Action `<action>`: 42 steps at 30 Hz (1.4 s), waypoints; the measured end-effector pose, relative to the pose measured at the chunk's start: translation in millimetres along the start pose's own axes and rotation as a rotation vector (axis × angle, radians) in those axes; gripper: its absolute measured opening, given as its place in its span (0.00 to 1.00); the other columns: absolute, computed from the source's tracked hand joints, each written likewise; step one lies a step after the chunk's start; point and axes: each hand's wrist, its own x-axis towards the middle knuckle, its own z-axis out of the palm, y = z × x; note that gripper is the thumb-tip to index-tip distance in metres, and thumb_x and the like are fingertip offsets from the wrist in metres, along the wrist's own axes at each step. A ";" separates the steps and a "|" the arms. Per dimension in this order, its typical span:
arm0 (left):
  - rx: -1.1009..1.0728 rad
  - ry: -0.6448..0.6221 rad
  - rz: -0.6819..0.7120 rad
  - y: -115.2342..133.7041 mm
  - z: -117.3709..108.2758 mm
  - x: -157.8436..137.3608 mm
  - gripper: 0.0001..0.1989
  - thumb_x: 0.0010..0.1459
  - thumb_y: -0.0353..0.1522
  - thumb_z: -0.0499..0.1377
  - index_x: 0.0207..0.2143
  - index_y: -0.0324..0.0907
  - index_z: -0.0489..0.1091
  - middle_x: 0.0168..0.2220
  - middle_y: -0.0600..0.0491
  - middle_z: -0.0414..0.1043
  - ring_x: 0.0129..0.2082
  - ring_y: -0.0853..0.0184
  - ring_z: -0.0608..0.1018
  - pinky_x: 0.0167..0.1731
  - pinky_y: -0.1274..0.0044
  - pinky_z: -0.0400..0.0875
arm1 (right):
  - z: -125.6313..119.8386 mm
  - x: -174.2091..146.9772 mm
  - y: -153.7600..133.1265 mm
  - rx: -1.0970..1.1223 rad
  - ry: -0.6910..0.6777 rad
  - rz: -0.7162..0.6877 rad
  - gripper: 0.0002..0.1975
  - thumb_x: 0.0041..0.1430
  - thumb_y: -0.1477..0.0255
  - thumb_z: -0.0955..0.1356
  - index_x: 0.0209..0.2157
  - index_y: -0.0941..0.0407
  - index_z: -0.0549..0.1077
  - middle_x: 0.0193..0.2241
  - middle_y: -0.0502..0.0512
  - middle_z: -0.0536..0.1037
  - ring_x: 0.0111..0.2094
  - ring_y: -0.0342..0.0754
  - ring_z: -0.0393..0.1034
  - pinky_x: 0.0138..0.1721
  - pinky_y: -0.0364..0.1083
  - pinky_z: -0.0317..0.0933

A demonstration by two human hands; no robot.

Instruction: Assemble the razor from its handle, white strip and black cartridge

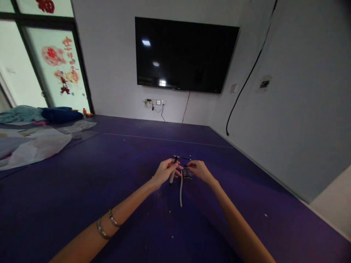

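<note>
Left hand (166, 171) and right hand (199, 169) are hovering close together over the purple surface (131, 215). Rod (172, 178) is slanting away from the wearer, leaning right; dark piece (185, 166) is sitting just right of it. Packet (188, 174) is lying nearer the right hand, pale strip (181, 193) just left of it. Left fingers are gripping the rod, some standing loose; right fingertips are pinching the dark piece.

In my left hand (168, 171) I hold a slim pen-like stick (172, 176), pale grey with dark ends, its top leaning to the right. My right hand (199, 170) pinches a small dark piece (185, 166), too small to identify. Just below this piece lies a small clear case (188, 175); beside it, a pale, slightly curved strip (181, 193) points toward me.
</note>
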 end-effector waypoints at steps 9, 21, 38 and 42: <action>-0.005 0.002 0.016 -3.7 -1.9 2.0 0.10 0.56 0.34 0.55 0.38 0.37 0.63 0.35 0.45 0.75 0.26 0.68 0.78 0.25 0.78 0.71 | -9.0 0.3 -16.1 0.184 -0.038 0.087 0.14 0.47 0.78 0.64 0.36 0.61 0.77 0.30 0.57 0.78 0.23 0.44 0.71 0.22 0.40 0.67; 0.017 0.032 0.010 -5.7 1.3 0.7 0.10 0.51 0.33 0.60 0.34 0.37 0.64 0.33 0.46 0.75 0.26 0.68 0.78 0.29 0.77 0.70 | -16.6 0.4 -30.9 0.301 0.015 0.089 0.12 0.46 0.78 0.66 0.35 0.60 0.77 0.33 0.57 0.77 0.23 0.43 0.72 0.23 0.41 0.69; 0.323 0.082 0.227 -23.1 6.4 -7.3 0.17 0.47 0.40 0.63 0.31 0.41 0.59 0.21 0.58 0.69 0.20 0.69 0.75 0.22 0.79 0.66 | -39.5 -13.4 -94.5 0.477 -0.005 0.001 0.10 0.46 0.74 0.67 0.31 0.61 0.77 0.29 0.56 0.76 0.29 0.47 0.73 0.27 0.44 0.71; 0.424 0.114 0.283 -24.4 6.3 -7.9 0.14 0.49 0.40 0.60 0.31 0.41 0.62 0.20 0.58 0.68 0.18 0.71 0.73 0.20 0.81 0.65 | -40.1 -15.0 -97.2 0.417 -0.007 -0.044 0.10 0.48 0.73 0.67 0.33 0.60 0.77 0.31 0.56 0.76 0.30 0.46 0.72 0.27 0.43 0.71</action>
